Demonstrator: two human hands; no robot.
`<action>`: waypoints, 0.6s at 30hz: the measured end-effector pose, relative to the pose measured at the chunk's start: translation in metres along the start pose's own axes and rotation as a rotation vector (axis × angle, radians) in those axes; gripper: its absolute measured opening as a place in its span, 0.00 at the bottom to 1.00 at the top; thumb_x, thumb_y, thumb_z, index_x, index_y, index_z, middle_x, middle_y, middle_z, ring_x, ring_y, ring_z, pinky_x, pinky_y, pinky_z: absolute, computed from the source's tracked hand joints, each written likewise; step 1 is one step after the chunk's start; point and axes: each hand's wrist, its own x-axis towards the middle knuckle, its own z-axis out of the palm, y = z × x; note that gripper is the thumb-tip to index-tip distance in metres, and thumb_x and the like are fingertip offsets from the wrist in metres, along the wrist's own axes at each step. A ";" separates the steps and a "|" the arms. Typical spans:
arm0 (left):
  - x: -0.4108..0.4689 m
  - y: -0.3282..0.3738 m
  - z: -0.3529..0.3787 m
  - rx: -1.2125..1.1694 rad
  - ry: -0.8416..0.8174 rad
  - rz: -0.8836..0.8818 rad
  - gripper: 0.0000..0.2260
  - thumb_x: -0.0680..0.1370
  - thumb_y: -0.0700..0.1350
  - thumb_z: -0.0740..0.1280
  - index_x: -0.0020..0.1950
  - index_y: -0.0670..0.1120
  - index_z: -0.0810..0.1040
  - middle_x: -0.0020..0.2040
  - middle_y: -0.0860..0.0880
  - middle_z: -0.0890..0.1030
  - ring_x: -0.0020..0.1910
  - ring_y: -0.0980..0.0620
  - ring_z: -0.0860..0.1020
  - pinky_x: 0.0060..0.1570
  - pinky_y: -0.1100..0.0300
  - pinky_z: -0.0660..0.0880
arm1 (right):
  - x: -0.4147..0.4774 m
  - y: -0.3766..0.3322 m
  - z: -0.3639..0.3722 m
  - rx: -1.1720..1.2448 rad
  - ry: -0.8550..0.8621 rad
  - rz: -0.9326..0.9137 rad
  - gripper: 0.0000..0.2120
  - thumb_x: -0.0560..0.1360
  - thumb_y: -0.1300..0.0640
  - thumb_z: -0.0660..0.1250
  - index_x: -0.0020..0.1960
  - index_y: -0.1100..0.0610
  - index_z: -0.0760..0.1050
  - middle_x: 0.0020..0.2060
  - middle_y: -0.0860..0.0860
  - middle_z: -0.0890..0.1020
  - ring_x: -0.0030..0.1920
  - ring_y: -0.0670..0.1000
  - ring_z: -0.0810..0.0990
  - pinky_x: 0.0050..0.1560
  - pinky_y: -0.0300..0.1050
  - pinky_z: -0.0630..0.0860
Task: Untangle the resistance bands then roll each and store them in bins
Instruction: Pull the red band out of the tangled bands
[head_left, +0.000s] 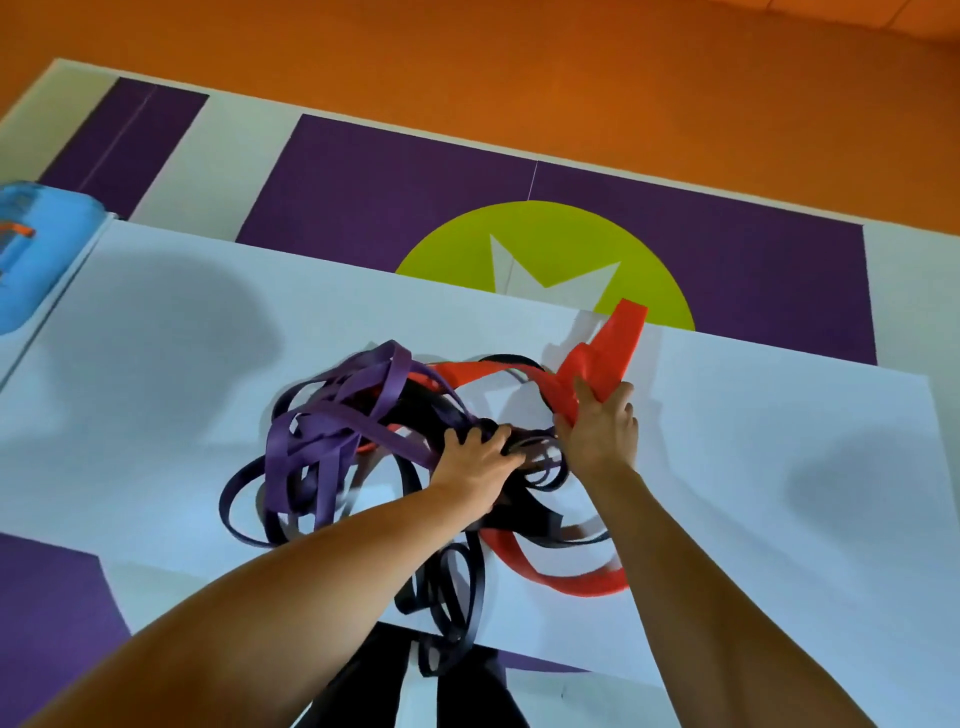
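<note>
One tangle (332, 431), frame centre, band count unclear. My left hand (478, 460) clutches dark bands (519, 512); right hand (600, 434) grips red band (613, 348). One bin (47, 260) upper left.

A smooth orange floor (623, 62) is seen across the top of the view. Next to it lies a large flat white panel (228, 156) printed with dark purple rectangles, a narrow one (124, 140) at the far left and a wide one (389, 182) in the middle. A lime-green circle (457, 244) is set against the wide rectangle, and a white pointed star shape (519, 265) is shown inside it. Nearer, a plain white sheet-like surface (156, 405) is spread over the panel. Soft grey shadows are cast on it at left (182, 312) and right (857, 483). A further purple patch (47, 613) is seen at the lower left.
</note>
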 end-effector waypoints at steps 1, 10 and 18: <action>0.000 0.000 0.000 0.006 0.010 0.016 0.31 0.75 0.43 0.73 0.76 0.53 0.65 0.80 0.44 0.55 0.69 0.34 0.67 0.66 0.34 0.64 | 0.005 0.003 0.000 0.039 0.011 0.028 0.26 0.78 0.49 0.70 0.73 0.52 0.69 0.61 0.63 0.68 0.51 0.66 0.78 0.57 0.58 0.76; -0.036 -0.024 0.014 -0.037 0.141 0.136 0.23 0.72 0.39 0.70 0.67 0.48 0.74 0.60 0.44 0.77 0.58 0.38 0.74 0.58 0.44 0.72 | 0.008 0.025 -0.009 0.341 0.062 0.119 0.08 0.79 0.49 0.69 0.55 0.52 0.78 0.57 0.58 0.68 0.43 0.67 0.79 0.54 0.58 0.80; -0.097 -0.071 0.001 -0.145 0.533 -0.001 0.25 0.56 0.39 0.79 0.52 0.46 0.80 0.49 0.48 0.80 0.44 0.41 0.77 0.33 0.52 0.79 | 0.010 0.056 -0.047 0.399 0.162 0.311 0.05 0.77 0.54 0.71 0.52 0.50 0.79 0.60 0.60 0.69 0.43 0.66 0.80 0.54 0.55 0.79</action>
